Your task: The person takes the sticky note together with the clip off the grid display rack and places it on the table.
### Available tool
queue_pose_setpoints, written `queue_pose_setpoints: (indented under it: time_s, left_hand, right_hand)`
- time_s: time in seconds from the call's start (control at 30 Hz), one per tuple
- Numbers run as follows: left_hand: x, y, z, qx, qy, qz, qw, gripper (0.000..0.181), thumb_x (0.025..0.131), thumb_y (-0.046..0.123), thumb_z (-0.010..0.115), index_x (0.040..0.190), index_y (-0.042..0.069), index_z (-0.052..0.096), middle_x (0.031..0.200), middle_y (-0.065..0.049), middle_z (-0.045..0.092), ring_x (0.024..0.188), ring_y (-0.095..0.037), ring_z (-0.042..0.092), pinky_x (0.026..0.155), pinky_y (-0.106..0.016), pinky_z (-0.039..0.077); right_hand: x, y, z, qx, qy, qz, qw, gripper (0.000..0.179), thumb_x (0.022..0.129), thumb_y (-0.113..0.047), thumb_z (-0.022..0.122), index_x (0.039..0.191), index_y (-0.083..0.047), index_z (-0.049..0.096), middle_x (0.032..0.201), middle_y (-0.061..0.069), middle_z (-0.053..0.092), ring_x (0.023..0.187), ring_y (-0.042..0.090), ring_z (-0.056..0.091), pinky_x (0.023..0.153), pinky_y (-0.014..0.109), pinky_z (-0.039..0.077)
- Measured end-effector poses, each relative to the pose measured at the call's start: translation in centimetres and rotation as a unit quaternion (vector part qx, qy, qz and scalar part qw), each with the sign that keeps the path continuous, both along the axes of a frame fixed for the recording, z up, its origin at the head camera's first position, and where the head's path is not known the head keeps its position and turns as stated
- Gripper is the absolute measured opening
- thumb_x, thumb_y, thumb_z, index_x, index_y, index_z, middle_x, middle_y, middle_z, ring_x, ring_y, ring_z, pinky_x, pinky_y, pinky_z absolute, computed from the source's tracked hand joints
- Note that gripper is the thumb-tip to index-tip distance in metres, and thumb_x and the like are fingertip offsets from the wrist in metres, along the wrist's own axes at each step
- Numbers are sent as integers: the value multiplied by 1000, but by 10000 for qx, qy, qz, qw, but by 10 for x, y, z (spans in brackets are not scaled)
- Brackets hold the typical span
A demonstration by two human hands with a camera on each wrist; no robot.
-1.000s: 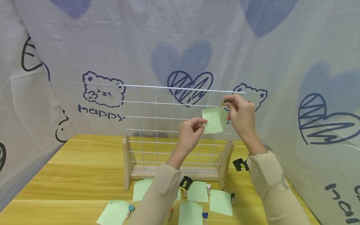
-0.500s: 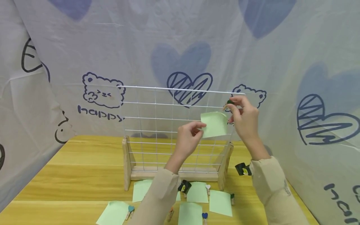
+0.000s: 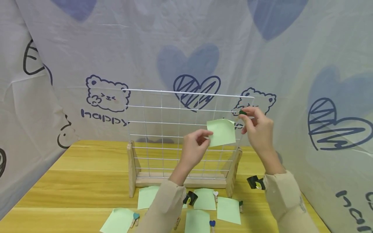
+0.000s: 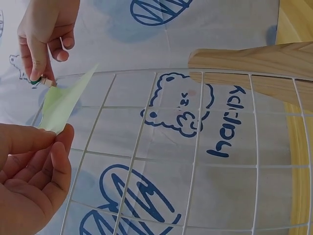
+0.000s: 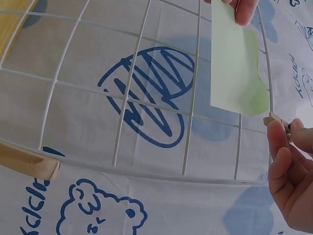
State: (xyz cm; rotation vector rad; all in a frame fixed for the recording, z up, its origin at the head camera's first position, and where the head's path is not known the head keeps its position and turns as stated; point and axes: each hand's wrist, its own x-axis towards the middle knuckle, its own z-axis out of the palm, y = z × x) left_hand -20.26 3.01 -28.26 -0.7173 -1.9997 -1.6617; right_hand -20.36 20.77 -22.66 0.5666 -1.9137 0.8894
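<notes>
A light green sticky note is held up before the upper right of a white wire grid rack. My left hand pinches its left edge between thumb and fingers. At the note's upper right corner, my right hand pinches a small wooden clothespin with a dark green top. The clothespin's tip lies close to the curled corner in both wrist views; whether it grips the paper I cannot tell. In the left wrist view the sticky note stands in front of the wires.
Wooden feet hold the grid upright on the yellow wooden table. In front lie several sticky notes with heart-topped clothespins, one blue and one teal. A printed cloth hangs behind.
Both hands have come down a little with the note, and the right hand with the green clothespin has shifted right and lower. The notes on the table have not moved.
</notes>
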Motion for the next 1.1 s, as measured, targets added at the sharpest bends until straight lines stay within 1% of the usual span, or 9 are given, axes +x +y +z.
queue_pose_setpoints:
  time_s: [0.17, 0.33, 0.5, 0.57, 0.8, 0.97, 1.1]
  left_hand:
    - [3, -1, -1, 47, -18, -40, 10000, 18, 77, -12, 57, 92, -5, 63, 85, -14, 65, 62, -15, 55, 54, -18, 46]
    - [5, -3, -4, 32, -118, -42, 9999, 18, 77, -11, 57, 92, -5, 64, 84, -13, 64, 63, -15, 55, 55, -19, 45]
    - [8, -3, -9, 9, -234, -35, 9997, 18, 77, -10, 58, 92, -3, 64, 82, -11, 64, 63, -14, 54, 55, -19, 46]
    - [9, -3, -11, -3, -230, -45, 9997, 18, 76, -10, 58, 92, -3, 64, 82, -11, 64, 63, -13, 54, 55, -20, 46]
    - [11, -3, -19, 92, -205, -29, 9997, 18, 76, -11, 57, 91, -4, 64, 86, -13, 64, 64, -16, 56, 57, -20, 46]
    - [15, -5, -24, 67, -301, -77, 9995, 19, 77, -11, 57, 93, -4, 64, 88, -13, 65, 66, -18, 57, 59, -20, 47]
    - [22, -4, -24, 73, -306, -127, 9994, 19, 76, -14, 58, 92, -6, 64, 87, -15, 65, 66, -22, 57, 59, -21, 47]
  right_hand:
    - [4, 4, -5, -10, -96, -49, 9999, 13, 82, 5, 58, 94, 8, 57, 80, 16, 64, 41, 5, 46, 44, 10, 39]
    - [7, 7, -11, -45, -180, -49, 9998, 14, 81, 5, 59, 95, 8, 58, 81, 17, 64, 41, 6, 47, 42, 11, 38]
    - [11, 10, -18, -23, -255, -168, 9995, 14, 81, 3, 60, 95, 6, 59, 81, 16, 64, 42, 4, 47, 38, 12, 33]
    - [12, 11, -21, -16, -269, -179, 9995, 14, 81, 3, 61, 95, 6, 59, 80, 16, 64, 42, 3, 47, 37, 13, 31]
    - [15, 16, -30, -146, -444, -179, 9987, 13, 81, 5, 60, 94, 7, 60, 80, 16, 64, 41, 7, 47, 39, 11, 35]
    - [17, 20, -38, -192, -602, -215, 9978, 14, 79, 7, 60, 94, 7, 60, 81, 17, 64, 41, 9, 47, 37, 12, 33]
    - [21, 22, -43, -125, -727, -321, 9968, 14, 81, 3, 61, 95, 5, 61, 80, 14, 65, 42, 5, 47, 34, 14, 28]
